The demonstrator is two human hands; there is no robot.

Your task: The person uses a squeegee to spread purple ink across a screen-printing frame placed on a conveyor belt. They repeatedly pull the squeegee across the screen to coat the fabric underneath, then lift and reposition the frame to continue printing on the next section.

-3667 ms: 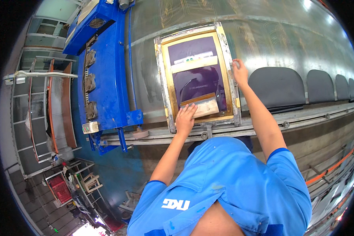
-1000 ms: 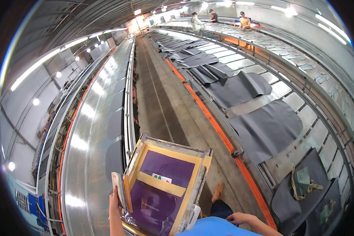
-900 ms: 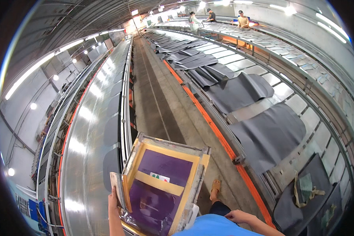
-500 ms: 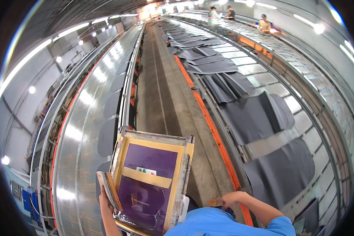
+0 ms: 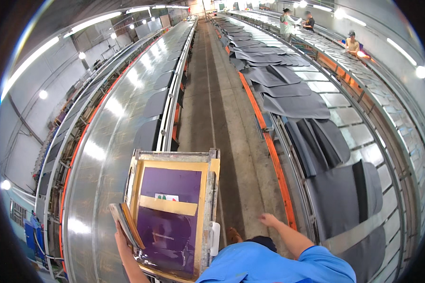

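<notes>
My left hand point(image 5: 120, 234) is closed round a squeegee point(image 5: 129, 225) with a wooden grip, held upright against the left side of a screen-printing frame point(image 5: 213, 177). Inside its worn border the frame has yellow tape margins and a purple mesh point(image 5: 167, 237). A yellow tape strip point(image 5: 167, 205) crosses the mesh, just below a small white patch with coloured shapes. Wet, glossy ink shows near the mesh's lower end. Out over the aisle, my right hand point(image 5: 268, 219) is away from the frame with its fingers loosely curled and nothing seen in them.
On my left runs a long shiny printing table point(image 5: 99, 146) with dark grey sheets point(image 5: 157, 104) along its near edge. A concrete aisle point(image 5: 222, 122) separates it from a right-hand table with an orange rail point(image 5: 278, 181) and overlapping grey sheets point(image 5: 333, 193). Several people point(image 5: 352, 43) stand far right.
My right hand has swung from beside my body out over the aisle. The tables and sheets have shifted in view as I move along the aisle; my left hand keeps the squeegee on the frame.
</notes>
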